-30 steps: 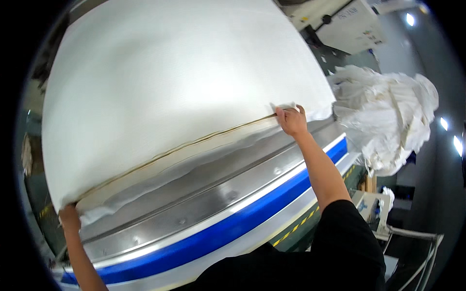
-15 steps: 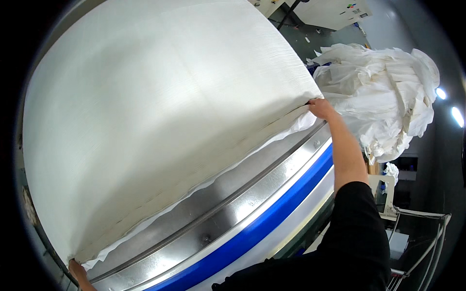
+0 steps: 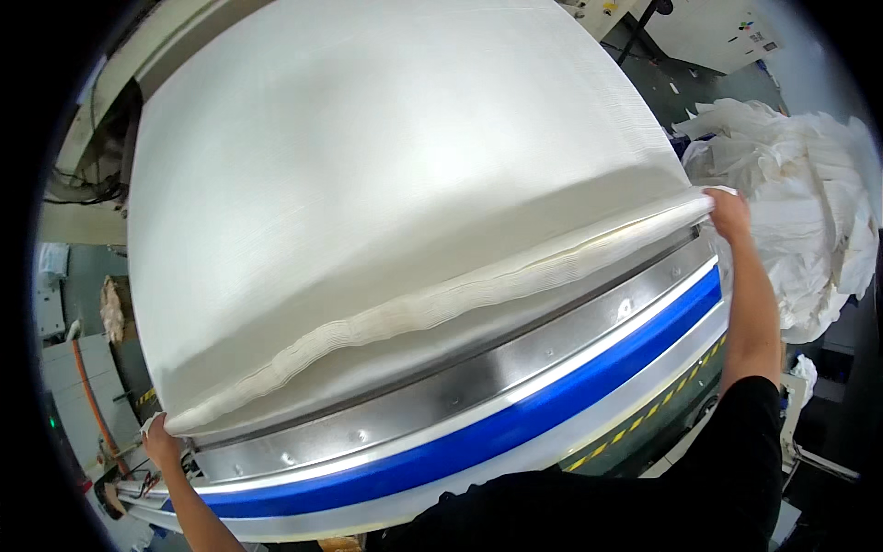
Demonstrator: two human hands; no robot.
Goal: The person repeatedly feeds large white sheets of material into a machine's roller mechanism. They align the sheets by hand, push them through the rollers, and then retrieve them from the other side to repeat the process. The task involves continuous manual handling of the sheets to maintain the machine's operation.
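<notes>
A huge white roll of thin sheet material, tissue-like (image 3: 395,138), fills the middle of the view. Along its near side lies a thick cream strip of many layers (image 3: 405,315), its layered edge facing me and sagging into a wave. My left hand (image 3: 162,443) is closed round the strip's left end, a bit of white sheet sticking out past the fingers. At the far right end, my right hand (image 3: 729,213) grips the strip with the fingers wrapped over it. Both arms are spread wide. The fingertips are partly hidden by the layers.
A riveted metal plate (image 3: 487,379) runs below the roll, with a blue band (image 3: 570,394) in front. A heap of crumpled white sheets (image 3: 791,202) stands at right. Machine framing and an orange pole (image 3: 87,396) are at left. A white cabinet (image 3: 713,37) stands far right.
The strip's edge has been lifted and turned toward me, so its many layers now show. My hands still hold its two ends. The view has shifted left, showing more on that side.
</notes>
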